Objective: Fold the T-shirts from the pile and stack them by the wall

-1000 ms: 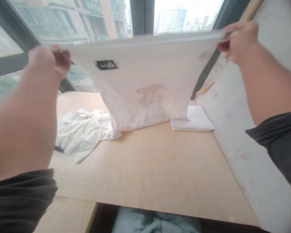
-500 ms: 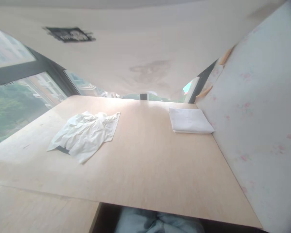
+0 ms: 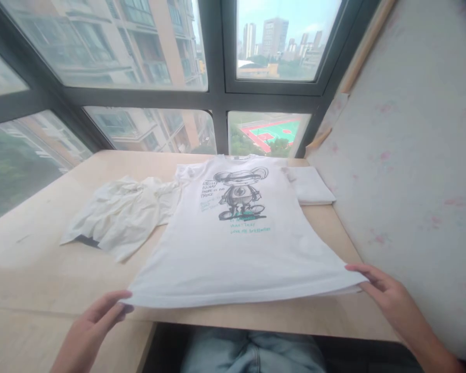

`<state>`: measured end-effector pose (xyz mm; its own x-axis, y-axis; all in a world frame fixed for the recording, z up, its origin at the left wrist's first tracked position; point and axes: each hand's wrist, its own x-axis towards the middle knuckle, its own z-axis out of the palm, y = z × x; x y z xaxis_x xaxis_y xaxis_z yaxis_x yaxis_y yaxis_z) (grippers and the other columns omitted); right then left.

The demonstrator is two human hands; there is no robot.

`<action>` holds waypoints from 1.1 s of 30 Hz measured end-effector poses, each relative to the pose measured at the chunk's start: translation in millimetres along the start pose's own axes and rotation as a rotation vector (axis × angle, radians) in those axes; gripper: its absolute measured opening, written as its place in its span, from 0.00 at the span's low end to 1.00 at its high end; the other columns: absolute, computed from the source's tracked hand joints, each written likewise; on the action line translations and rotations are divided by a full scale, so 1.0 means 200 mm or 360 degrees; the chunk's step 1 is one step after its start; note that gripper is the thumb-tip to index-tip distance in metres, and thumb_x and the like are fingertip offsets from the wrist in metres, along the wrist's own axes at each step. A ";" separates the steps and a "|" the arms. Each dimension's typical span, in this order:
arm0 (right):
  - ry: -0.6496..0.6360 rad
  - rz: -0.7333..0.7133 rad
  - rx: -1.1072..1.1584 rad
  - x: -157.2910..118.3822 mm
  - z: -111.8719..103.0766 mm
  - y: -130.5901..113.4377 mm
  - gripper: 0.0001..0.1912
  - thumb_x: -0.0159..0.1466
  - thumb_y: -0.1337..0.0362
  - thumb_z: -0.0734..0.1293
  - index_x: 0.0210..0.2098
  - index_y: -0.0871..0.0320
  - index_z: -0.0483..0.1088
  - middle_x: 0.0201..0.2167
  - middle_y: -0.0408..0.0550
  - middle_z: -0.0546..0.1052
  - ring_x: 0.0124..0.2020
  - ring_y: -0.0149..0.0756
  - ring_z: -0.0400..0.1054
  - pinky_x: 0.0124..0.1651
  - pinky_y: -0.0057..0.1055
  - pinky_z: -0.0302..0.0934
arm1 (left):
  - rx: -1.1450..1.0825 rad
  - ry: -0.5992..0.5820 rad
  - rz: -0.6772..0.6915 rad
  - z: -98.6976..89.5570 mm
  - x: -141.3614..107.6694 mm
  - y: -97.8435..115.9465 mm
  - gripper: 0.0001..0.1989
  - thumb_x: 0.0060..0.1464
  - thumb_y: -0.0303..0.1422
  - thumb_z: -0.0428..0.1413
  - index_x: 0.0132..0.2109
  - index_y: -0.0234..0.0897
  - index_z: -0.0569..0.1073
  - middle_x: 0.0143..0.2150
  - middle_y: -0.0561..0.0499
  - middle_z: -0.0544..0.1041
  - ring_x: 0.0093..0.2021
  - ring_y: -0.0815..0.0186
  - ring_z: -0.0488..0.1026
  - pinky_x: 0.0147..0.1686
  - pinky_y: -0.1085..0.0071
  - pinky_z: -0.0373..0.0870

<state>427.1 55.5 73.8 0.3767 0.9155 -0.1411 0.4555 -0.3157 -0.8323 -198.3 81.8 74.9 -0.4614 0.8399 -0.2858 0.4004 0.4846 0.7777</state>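
Observation:
A white T-shirt (image 3: 236,259) with a sketched cartoon figure and green lettering is spread out over the wooden surface, its neckline toward the window. My left hand (image 3: 101,316) pinches the lower left corner of its hem between thumb and fingers. The lower right corner of the hem is pinched in my right hand (image 3: 384,290). Between the two hands the hem is stretched wide, near the surface's front edge.
A crumpled cream garment (image 3: 120,212) lies to the left, touching the shirt's side. At the back right a folded white cloth (image 3: 312,186) sits partly behind the sleeve. A floral-papered wall (image 3: 419,171) bounds the right; windows with dark frames (image 3: 217,98) stand behind the wooden surface (image 3: 42,248).
The shirt, previously raised across the upper view, has come down flat onto the surface. Both hands have come into view at its hem corners. The windows behind are now uncovered.

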 end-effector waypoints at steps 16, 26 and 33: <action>-0.0464 -0.0203 -0.0549 -0.05 0.00 0.38 0.18 0.59 0.51 0.65 0.40 0.51 0.81 0.46 0.50 0.81 0.46 0.45 0.77 0.43 0.33 0.75 | 0.0479 -0.0414 0.0052 -0.07 -0.16 -0.28 0.20 0.41 0.56 0.58 0.33 0.47 0.79 0.38 0.52 0.83 0.44 0.51 0.79 0.41 0.64 0.78; -0.0106 -0.0815 -0.0809 0.23 0.38 0.08 0.18 0.67 0.54 0.59 0.48 0.54 0.75 0.56 0.51 0.74 0.57 0.46 0.70 0.60 0.48 0.66 | 0.1124 0.0046 0.1114 0.29 0.42 0.28 0.24 0.60 0.42 0.43 0.54 0.38 0.75 0.62 0.43 0.72 0.64 0.54 0.67 0.64 0.57 0.62; -0.0222 -0.1291 -0.0884 0.34 0.86 -0.26 0.19 0.70 0.61 0.58 0.59 0.54 0.66 0.66 0.50 0.65 0.67 0.45 0.57 0.66 0.48 0.61 | 0.1438 0.0149 0.0971 0.53 1.02 0.44 0.27 0.64 0.40 0.41 0.66 0.38 0.65 0.71 0.43 0.61 0.72 0.46 0.51 0.67 0.41 0.46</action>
<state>291.1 176.6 14.9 -0.2983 0.9160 0.2682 0.8601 0.3798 -0.3405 -174.3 322.0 24.9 -0.0313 0.9962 0.0815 0.9975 0.0260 0.0654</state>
